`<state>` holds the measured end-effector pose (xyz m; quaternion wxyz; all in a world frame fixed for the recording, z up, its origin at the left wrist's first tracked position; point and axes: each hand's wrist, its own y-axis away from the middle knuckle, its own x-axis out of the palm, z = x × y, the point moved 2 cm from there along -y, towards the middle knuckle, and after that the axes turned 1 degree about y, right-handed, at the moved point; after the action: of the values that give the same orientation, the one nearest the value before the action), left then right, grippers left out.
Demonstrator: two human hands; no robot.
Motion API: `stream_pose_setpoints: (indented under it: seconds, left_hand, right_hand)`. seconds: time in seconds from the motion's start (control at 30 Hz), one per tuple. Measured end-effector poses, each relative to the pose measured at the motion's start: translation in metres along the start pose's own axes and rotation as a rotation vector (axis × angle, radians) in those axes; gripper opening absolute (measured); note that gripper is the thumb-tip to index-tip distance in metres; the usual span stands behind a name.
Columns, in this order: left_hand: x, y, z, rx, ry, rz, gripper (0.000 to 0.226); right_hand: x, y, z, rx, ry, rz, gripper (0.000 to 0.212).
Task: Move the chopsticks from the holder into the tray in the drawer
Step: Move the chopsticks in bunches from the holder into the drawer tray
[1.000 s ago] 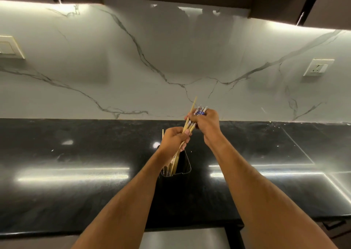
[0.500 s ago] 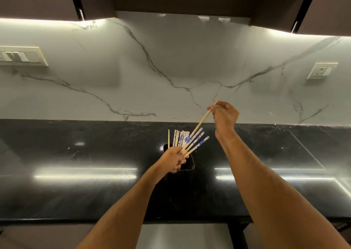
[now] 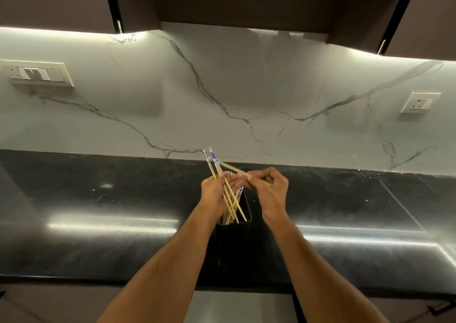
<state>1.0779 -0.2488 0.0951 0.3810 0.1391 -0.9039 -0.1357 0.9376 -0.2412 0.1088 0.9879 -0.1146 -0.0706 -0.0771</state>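
1. The left hand (image 3: 215,190) grips a small bunch of chopsticks (image 3: 228,194) just above the holder (image 3: 237,234). Their long axis runs steeply, lower tips down at the holder's mouth and painted tops tilted up and to the left, toward the wall.
2. The right hand (image 3: 270,187) sits just beside the left, slightly to its right. It pinches a single chopstick (image 3: 233,168) that lies almost flat, its free end pointing left across the tops of the bunch.
3. Both hands are at the holder, so neither is clearly nearer; the single stick's tip nearly meets the left hand's fingers, which suggests it is about to join the bunch.
4. More chopsticks stand in the holder, between the two wrists; how many, I cannot tell.
5. The chopsticks are thin, pale wood, with white and blue patterned tops.
6. The holder is a dark, squarish cup standing on the black, glossy bench (image 3: 98,211), near its front edge.
7. Neither drawer nor tray is in view, so the carry has not begun.
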Motion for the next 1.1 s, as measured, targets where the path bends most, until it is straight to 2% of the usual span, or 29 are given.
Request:
stream_pose_setpoints:
  seconds: [0.13, 0.23, 0.33, 0.47, 0.53, 0.6, 0.67, 0.7, 0.8, 0.87, 0.93, 1.1]
  left_hand:
    - [0.001, -0.005, 0.004, -0.003, 0.099, -0.06, 0.028]
    - [0.0, -0.005, 0.007, 0.014, 0.076, -0.079, 0.025]
    - [-0.001, -0.006, 0.01, 0.041, -0.027, -0.124, 0.023]
    - [-0.005, -0.007, 0.011, 0.113, -0.241, -0.154, 0.025]
    - [-0.009, -0.006, 0.01, 0.128, -0.303, -0.092, 0.025]
    - [-0.015, -0.004, 0.009, 0.1, -0.346, 0.053, 0.026]
    - [-0.024, 0.0, 0.009, 0.027, -0.415, 0.265, 0.026]
    - [-0.029, 0.003, 0.01, -0.02, -0.471, 0.366, 0.026]
    - [-0.039, 0.013, 0.014, -0.135, -0.689, 0.561, 0.029]
    - [-0.039, 0.02, 0.015, -0.191, -0.774, 0.615, 0.029]
    - [-0.038, 0.025, 0.016, -0.239, -0.815, 0.629, 0.028]
    - [-0.043, 0.033, 0.011, -0.246, -0.949, 0.694, 0.026]
  right_hand:
    - [0.0, 0.021, -0.026, 0.041, 0.152, -0.063, 0.012]
    - [0.001, 0.028, -0.036, 0.054, 0.301, -0.034, 0.016]
    - [0.006, 0.032, -0.04, 0.087, 0.414, 0.059, 0.016]
    - [0.013, 0.033, -0.039, 0.124, 0.484, 0.275, 0.01]
    - [0.011, 0.028, -0.032, 0.086, 0.548, 0.339, 0.003]
    - [0.004, 0.015, -0.018, 0.037, 0.519, 0.268, 0.004]
    - [-0.005, -0.005, 0.001, 0.043, 0.383, 0.136, 0.019]
    - [-0.009, -0.016, 0.01, 0.061, 0.325, 0.125, 0.03]
    - [-0.007, -0.035, 0.027, 0.084, 0.366, 0.275, 0.05]
    - [0.0, -0.035, 0.028, 0.056, 0.515, 0.375, 0.046]
    - [0.003, -0.032, 0.024, 0.05, 0.595, 0.389, 0.045]
    - [-0.025, -0.035, 0.019, 0.213, 0.395, 0.265, 0.053]
